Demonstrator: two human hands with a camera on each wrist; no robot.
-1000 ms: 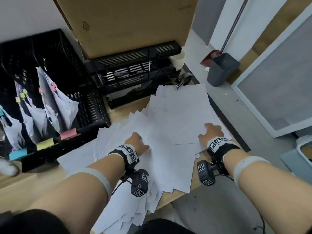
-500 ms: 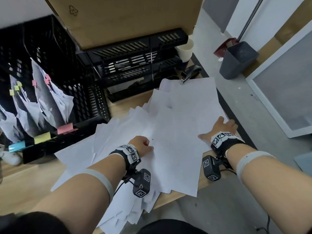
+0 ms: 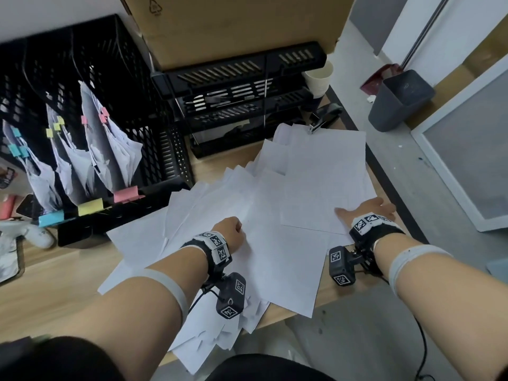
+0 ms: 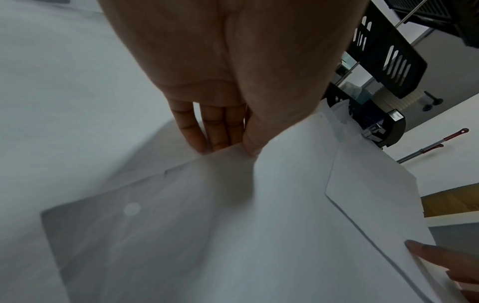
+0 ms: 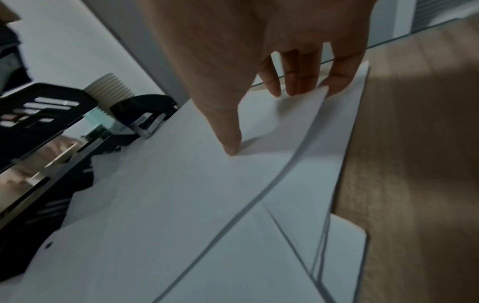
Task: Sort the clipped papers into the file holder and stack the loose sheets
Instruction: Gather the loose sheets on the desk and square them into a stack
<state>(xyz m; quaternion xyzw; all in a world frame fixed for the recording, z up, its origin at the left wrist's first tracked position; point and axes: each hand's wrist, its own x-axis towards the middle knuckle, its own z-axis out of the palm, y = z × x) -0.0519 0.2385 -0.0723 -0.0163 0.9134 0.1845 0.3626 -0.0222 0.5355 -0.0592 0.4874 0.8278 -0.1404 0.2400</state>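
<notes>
Since a second ago, the right hand [image 3: 369, 211] has been spread flat and shifted outward on the loose sheets [image 3: 288, 215]. A sheet edge is pinched by the left hand [image 3: 232, 229], with the file holder [image 3: 115, 166] beyond it to its left.

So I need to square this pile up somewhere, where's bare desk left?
Bare wooden desk shows left of the scattered white loose sheets, in front of the black mesh file holder. A narrow strip lies by the right hand at the desk's edge. The middle, up to the black stapler, is crowded.
</notes>
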